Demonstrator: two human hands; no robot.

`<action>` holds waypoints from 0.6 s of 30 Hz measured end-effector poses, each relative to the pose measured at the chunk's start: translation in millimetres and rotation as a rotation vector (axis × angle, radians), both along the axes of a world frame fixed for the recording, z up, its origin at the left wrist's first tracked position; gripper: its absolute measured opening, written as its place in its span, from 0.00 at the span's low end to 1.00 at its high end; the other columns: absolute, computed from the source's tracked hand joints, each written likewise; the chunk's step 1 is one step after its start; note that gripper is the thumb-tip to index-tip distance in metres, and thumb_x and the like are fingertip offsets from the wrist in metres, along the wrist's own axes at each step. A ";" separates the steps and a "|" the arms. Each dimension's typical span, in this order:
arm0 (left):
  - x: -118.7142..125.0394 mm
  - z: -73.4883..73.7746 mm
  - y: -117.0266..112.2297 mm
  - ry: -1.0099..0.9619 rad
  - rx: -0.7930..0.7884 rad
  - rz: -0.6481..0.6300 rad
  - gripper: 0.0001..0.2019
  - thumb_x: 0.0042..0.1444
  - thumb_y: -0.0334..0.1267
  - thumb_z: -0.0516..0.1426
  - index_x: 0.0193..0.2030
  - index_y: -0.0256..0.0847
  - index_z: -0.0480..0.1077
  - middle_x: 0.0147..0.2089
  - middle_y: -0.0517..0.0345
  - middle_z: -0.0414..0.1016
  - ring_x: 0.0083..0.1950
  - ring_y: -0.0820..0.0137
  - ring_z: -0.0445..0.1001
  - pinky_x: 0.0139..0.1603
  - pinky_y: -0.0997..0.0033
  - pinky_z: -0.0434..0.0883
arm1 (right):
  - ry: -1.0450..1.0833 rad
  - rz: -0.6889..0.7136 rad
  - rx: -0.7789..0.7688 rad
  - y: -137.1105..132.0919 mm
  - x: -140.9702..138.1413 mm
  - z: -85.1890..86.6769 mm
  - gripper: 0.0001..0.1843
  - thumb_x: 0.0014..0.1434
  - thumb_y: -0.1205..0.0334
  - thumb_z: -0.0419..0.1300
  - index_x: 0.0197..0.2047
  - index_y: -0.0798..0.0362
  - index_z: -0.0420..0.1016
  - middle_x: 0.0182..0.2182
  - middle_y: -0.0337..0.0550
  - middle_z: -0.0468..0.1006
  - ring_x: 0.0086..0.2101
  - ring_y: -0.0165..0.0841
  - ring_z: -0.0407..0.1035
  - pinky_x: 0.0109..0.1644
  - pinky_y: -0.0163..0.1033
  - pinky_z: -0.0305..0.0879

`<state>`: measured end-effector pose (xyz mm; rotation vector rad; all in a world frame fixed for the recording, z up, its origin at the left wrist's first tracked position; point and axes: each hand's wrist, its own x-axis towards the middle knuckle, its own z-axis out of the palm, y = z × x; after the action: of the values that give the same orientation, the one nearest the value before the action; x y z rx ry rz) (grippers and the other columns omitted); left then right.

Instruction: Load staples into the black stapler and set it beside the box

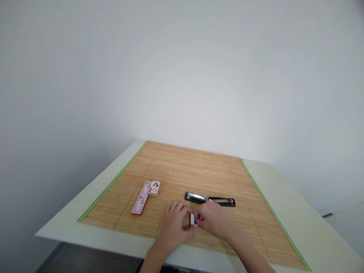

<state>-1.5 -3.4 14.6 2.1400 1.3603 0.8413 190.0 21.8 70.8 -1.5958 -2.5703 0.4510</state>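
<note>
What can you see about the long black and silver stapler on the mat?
The long black and silver stapler lies crosswise on the tan, bamboo-looking mat. It looks opened out, showing shiny, metal-looking strips along its length and black, plastic-looking parts at both ends. The person's bare right hand hides part of its near edge; I can't tell whether they touch.

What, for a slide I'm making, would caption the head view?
Left hand grips a small box, right hand at its end, near a stapler on a mat.

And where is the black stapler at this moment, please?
In the head view, the black stapler lies on the bamboo mat, right of centre, just beyond the right hand.
</note>
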 end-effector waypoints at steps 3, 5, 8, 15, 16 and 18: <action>0.1 -1.2 0.3 -0.002 -0.002 -0.001 0.17 0.49 0.32 0.64 0.46 0.50 0.74 0.50 0.57 0.75 0.55 0.57 0.68 0.57 0.57 0.63 | 0.070 -0.059 0.011 -5.3 9.6 -1.7 0.08 0.55 0.69 0.61 0.30 0.49 0.80 0.24 0.37 0.78 0.27 0.31 0.67 0.31 0.35 0.49; 0.7 -2.0 0.6 -0.001 -0.005 0.003 0.17 0.49 0.32 0.64 0.46 0.50 0.74 0.50 0.58 0.75 0.55 0.57 0.68 0.57 0.57 0.62 | 0.175 -0.129 -0.007 -10.0 19.6 -7.8 0.06 0.56 0.67 0.61 0.32 0.49 0.79 0.23 0.35 0.75 0.25 0.30 0.65 0.30 0.35 0.48; 1.3 -2.9 0.8 0.000 -0.001 0.010 0.16 0.50 0.32 0.64 0.46 0.50 0.74 0.50 0.58 0.75 0.55 0.57 0.68 0.57 0.57 0.62 | 0.332 -0.215 -0.038 -18.1 35.3 -24.6 0.04 0.58 0.65 0.61 0.34 0.50 0.78 0.22 0.33 0.71 0.24 0.29 0.63 0.29 0.34 0.49; 0.7 0.3 -0.3 0.016 0.000 0.000 0.16 0.51 0.32 0.64 0.47 0.50 0.73 0.52 0.58 0.73 0.57 0.58 0.68 0.58 0.57 0.62 | 0.476 -0.301 -0.088 -31.3 55.5 -56.2 0.07 0.63 0.59 0.60 0.37 0.51 0.77 0.21 0.32 0.66 0.24 0.30 0.62 0.30 0.35 0.53; 0.7 1.0 -0.5 0.017 0.003 0.003 0.16 0.51 0.32 0.63 0.47 0.50 0.73 0.53 0.58 0.73 0.57 0.58 0.67 0.58 0.58 0.62 | 0.476 -0.305 -0.090 -31.9 57.2 -56.9 0.07 0.63 0.58 0.60 0.37 0.51 0.77 0.21 0.32 0.66 0.24 0.30 0.63 0.30 0.35 0.53; 0.8 1.8 -0.9 0.017 0.006 0.010 0.17 0.51 0.31 0.63 0.47 0.50 0.73 0.53 0.58 0.73 0.58 0.58 0.67 0.58 0.58 0.62 | 0.481 -0.315 -0.093 -32.7 60.8 -57.4 0.07 0.63 0.57 0.61 0.38 0.51 0.76 0.22 0.32 0.67 0.24 0.30 0.63 0.30 0.36 0.54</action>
<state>-0.7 -4.3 16.4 2.1518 1.3799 0.8339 250.9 -10.9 13.4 -1.6343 -1.9368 0.8138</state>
